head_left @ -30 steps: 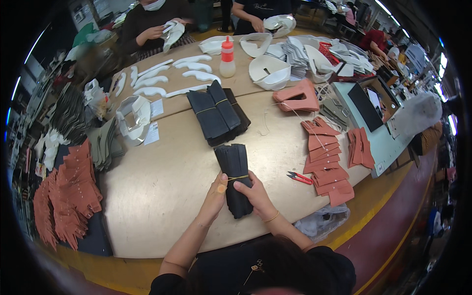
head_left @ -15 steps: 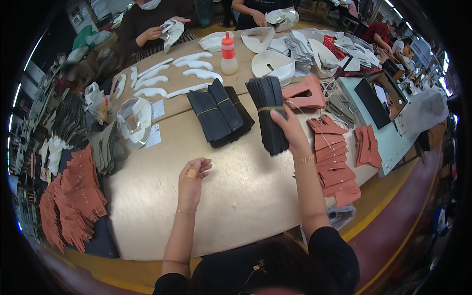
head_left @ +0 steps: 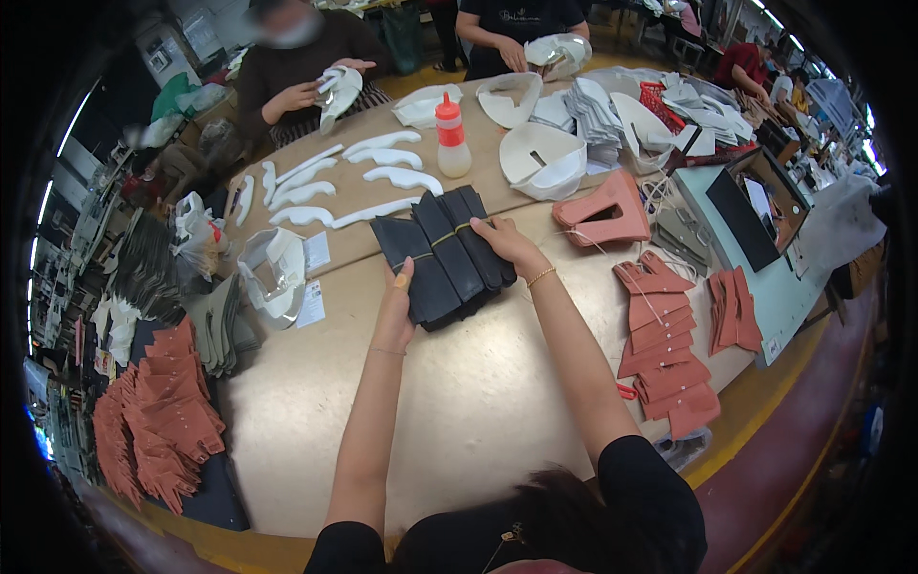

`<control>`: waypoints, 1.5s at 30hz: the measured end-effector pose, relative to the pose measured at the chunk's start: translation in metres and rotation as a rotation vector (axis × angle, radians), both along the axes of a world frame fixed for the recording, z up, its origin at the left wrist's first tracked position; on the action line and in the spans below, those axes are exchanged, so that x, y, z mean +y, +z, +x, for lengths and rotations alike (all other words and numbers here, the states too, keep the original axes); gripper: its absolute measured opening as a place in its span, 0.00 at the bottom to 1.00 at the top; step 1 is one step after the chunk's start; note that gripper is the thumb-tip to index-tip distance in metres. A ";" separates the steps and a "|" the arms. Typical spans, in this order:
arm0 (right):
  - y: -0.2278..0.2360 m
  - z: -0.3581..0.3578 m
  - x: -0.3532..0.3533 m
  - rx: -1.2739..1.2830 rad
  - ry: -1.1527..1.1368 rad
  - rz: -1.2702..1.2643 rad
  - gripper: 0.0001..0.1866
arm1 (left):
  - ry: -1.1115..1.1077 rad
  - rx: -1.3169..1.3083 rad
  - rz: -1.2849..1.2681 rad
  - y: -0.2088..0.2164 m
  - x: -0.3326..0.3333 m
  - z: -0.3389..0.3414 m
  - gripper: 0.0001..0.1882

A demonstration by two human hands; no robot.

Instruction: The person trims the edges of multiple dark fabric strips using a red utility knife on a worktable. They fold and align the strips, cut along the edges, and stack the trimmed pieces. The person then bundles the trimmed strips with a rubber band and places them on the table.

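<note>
Several bundles of flat black pieces (head_left: pixel 448 260), bound with thin yellowish bands, lie side by side in the middle of the table. At their left edge my left hand (head_left: pixel 396 304) is closed on the leftmost bundle, a plaster on one finger and part of the fingers hidden. From the right, my right hand (head_left: pixel 512 249) grips the rightmost bundle near its band, with the fingers over the top. The bundles touch one another between my hands.
Terracotta cut pieces (head_left: pixel 665 349) lie in stacks on the right, more terracotta pieces (head_left: pixel 177 411) at the left. Beyond are white curved strips (head_left: pixel 382 158), a red-capped bottle (head_left: pixel 453 143) and white cap-like parts (head_left: pixel 543 158). Two people handle white parts across the table.
My right hand has brought its black bundle left, against the others. My left hand has moved up and right from the bare tabletop to the bundles' left edge.
</note>
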State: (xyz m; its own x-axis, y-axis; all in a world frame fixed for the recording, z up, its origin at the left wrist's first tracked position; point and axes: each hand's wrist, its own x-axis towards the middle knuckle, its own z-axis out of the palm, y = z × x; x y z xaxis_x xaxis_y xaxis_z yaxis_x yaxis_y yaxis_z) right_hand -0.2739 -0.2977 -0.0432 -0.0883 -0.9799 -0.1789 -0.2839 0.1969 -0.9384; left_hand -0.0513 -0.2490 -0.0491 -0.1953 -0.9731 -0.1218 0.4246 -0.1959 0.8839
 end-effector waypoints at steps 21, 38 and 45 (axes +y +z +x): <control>0.010 -0.015 0.020 -0.433 0.133 0.021 0.34 | 0.099 -0.052 0.198 -0.002 0.043 0.037 0.45; 0.008 -0.043 0.231 -0.254 0.208 -0.049 0.24 | -0.507 -0.620 0.297 0.034 0.224 0.161 0.18; -0.019 -0.040 0.372 -0.203 1.182 0.906 0.31 | -1.264 -0.674 0.864 -0.019 0.390 0.178 0.21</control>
